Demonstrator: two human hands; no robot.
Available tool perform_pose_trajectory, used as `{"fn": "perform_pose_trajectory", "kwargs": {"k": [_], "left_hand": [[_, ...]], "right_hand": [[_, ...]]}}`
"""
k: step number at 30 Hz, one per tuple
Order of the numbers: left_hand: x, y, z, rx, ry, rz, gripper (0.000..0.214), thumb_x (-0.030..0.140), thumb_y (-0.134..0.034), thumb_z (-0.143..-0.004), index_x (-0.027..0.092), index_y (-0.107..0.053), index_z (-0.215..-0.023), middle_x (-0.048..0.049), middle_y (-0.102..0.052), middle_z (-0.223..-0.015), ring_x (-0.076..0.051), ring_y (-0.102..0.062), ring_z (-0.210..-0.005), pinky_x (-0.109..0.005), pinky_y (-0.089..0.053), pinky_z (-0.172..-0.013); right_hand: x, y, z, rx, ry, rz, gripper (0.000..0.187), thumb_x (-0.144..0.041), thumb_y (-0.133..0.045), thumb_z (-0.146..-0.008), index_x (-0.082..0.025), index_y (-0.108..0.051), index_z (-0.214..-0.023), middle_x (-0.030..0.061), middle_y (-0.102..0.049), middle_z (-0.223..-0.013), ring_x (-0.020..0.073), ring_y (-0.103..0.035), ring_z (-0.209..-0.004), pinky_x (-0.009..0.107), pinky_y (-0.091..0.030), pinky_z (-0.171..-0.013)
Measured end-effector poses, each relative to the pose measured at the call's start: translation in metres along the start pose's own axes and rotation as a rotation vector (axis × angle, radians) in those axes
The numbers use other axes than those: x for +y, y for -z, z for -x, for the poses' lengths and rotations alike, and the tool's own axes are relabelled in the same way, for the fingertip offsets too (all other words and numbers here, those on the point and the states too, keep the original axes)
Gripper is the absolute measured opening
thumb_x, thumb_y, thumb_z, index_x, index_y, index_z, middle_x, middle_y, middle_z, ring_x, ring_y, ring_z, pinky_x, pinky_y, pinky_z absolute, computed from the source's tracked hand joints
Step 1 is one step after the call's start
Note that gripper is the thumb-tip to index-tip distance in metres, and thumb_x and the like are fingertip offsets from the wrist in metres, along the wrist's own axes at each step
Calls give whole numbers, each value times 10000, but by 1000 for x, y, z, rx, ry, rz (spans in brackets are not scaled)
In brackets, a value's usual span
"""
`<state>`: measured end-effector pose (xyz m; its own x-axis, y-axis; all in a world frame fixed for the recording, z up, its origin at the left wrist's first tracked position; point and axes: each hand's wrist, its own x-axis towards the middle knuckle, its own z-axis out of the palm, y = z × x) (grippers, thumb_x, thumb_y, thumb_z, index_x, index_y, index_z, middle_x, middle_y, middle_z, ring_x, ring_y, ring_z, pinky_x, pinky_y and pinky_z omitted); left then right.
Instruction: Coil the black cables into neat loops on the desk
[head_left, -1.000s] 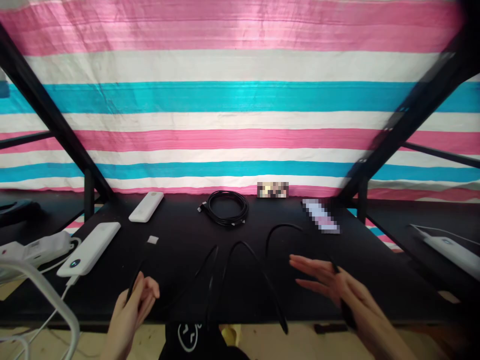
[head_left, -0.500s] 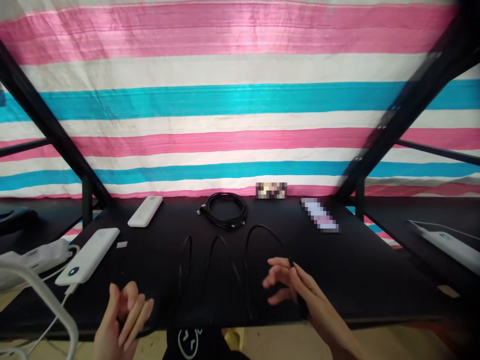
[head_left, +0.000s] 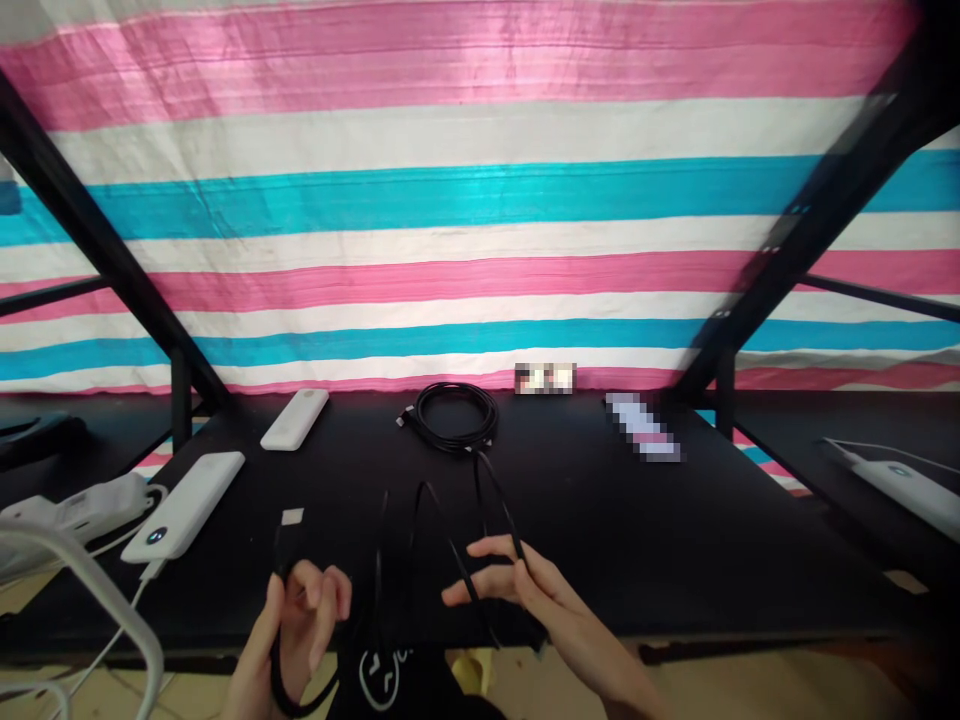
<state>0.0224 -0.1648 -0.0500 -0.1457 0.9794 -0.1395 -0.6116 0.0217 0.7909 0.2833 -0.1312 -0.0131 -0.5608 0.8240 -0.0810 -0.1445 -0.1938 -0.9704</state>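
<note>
A black cable (head_left: 424, 488) hangs in loose loops between my two hands, in front of the table's near edge. My left hand (head_left: 304, 620) grips it near one end, thumb against curled fingers. From that grip the cable's pale plug (head_left: 292, 516) points up and away from me. My right hand (head_left: 540, 598) pinches the loops on the other side, its fingers partly extended. Beyond the hands, a second black cable lies in a neat coil (head_left: 450, 444) on the black table (head_left: 555, 495), its plugs showing at the sides.
Two white power banks (head_left: 184, 507) (head_left: 295, 420) lie at the left, the nearer with a white cord plugged in. A power strip (head_left: 97, 512) is beside them. A blurred phone-like object (head_left: 643, 427) lies at the right. Another power bank (head_left: 911, 495) is on the right-hand table.
My left hand has moved right and turned, carrying the plug right and slightly down. My right hand has moved left, so the hands are closer and the loops have shifted.
</note>
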Motion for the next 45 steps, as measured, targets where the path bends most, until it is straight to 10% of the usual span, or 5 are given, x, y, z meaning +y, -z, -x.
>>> {"fn": "perform_pose_trajectory", "kwargs": {"k": [12, 23, 31, 37, 45], "left_hand": [[49, -20, -10, 486, -32, 550, 413, 228, -234, -988, 195, -510, -682, 35, -497, -545, -104, -541, -560, -210, -459, -556], [-13, -59, -6, 247, 408, 354, 537, 457, -236, -965, 176, -692, -1003, -142, -686, -1080, -256, -635, -1030, -372, -492, -837], [-38, -61, -3, -162, 479, 166, 522, 608, -562, -783, 214, -698, -1097, -104, -661, -1187, -306, -487, -1241, -439, -286, -1095], [-32, -62, -2, -165, 430, -96, 605, 696, -497, -761, 227, -705, -1082, -99, -665, -1180, -311, -463, -1256, -459, -270, -1100], [-29, -63, 9, -82, 208, -322, 325, 444, -722, -714, 217, -728, -947, -65, -710, -1038, -289, -570, -1119, -360, -397, -1015]], "right_hand": [[-4, 31, 11, 294, -6, -195, 512, -481, -607, -850, -209, -530, -1276, -120, -267, -489, 24, -109, -384, 143, -112, -339], [6, -22, -8, 363, 212, 38, 277, -369, -676, -785, -199, -464, -731, -40, -470, -663, 81, -438, -566, 205, -411, -553], [3, -45, -19, -17, 86, 374, 459, -226, -781, -622, -217, -615, -1051, 35, -601, -1047, 237, -551, -1001, 341, -441, -903], [14, -58, -26, -70, -22, 398, 797, -150, -657, -671, -238, -358, -1404, 25, -648, -959, 192, -622, -826, 276, -486, -728], [10, -54, -15, -6, -154, 698, 635, -414, -546, -840, -230, -374, -1422, 124, -651, -1057, 297, -604, -1014, 340, -463, -791]]}}
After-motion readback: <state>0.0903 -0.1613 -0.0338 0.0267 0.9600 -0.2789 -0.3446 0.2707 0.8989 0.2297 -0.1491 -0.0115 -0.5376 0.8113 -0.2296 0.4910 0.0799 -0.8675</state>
